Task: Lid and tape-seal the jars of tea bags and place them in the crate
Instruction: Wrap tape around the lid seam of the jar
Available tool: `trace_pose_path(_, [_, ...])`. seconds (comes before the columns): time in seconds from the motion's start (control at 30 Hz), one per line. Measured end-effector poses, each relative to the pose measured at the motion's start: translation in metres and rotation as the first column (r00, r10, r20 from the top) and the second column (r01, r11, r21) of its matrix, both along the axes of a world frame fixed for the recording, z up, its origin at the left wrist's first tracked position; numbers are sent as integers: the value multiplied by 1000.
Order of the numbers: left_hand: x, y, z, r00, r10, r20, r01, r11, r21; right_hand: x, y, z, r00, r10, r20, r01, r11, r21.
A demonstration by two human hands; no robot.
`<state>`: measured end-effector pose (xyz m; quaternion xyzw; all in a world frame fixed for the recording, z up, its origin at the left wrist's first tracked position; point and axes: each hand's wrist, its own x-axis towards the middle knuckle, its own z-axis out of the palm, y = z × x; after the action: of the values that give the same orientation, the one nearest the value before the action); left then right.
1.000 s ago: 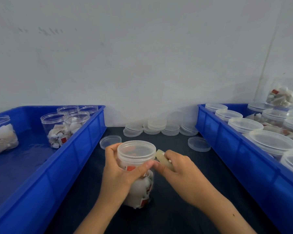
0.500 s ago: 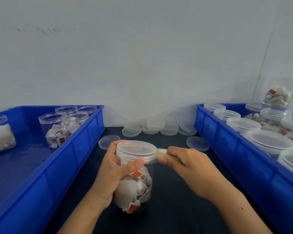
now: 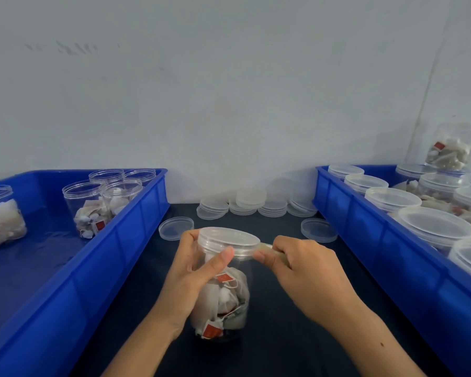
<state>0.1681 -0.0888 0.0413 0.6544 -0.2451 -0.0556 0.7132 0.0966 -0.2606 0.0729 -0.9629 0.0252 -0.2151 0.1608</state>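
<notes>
The jar in hand [image 3: 223, 289] stands on the dark table [image 3: 278, 344], midway between the two blue crates, and serves here as the landmark. Its clear lid [image 3: 229, 239] is already on. The left hand [image 3: 199, 278] grips the jar just under the lid, thumb pressed on the near side of the rim and fingers curled round the far side. The right hand [image 3: 305, 273], touching the jar's right side, pinches a small pale roll of tape [image 3: 267, 248] against the lid's edge, fingers curled round it. I judge the sealing to be in progress: how much of the seam is covered cannot be told, as the tape is clear.

Right of the jar, the right crate [image 3: 378, 240] holds many lidded jars [image 3: 392, 198], one stacked on others at its far end; these look finished, though tape on them is too faint to confirm. Left of the jar, the left crate [image 3: 125, 240] holds several open jars [image 3: 93, 208] of tea bags with no lids, so a fair share of work is left. Beyond the jar, against the wall, sit stacks of spare lids [image 3: 249, 202], and two loose lids lie nearer, one on each side.

The tea bags carry small red tags [image 3: 211, 329]; any printing on them is too small to read. Faint marks on the wall are illegible too.
</notes>
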Motion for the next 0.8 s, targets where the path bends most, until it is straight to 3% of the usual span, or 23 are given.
trace_pose_path(0.17, [-7, -7, 4, 960, 230, 162, -258, 948, 185, 2, 9, -5, 998, -30, 52, 33, 998, -62])
trace_pose_path(0.27, [-6, -9, 3, 938, 294, 182, -326, 928, 181, 2, 13, -5, 999, -34, 39, 36, 999, -37])
trace_pose_path(0.63, [4, -3, 2, 956, 231, 178, -260, 952, 162, 0, 18, -5, 996, -85, 13, 85, 996, -4])
trace_pose_path(0.8, [3, -4, 1, 960, 194, 202, -226, 963, 149, 2, 12, -6, 995, -21, -99, 44, 973, 229])
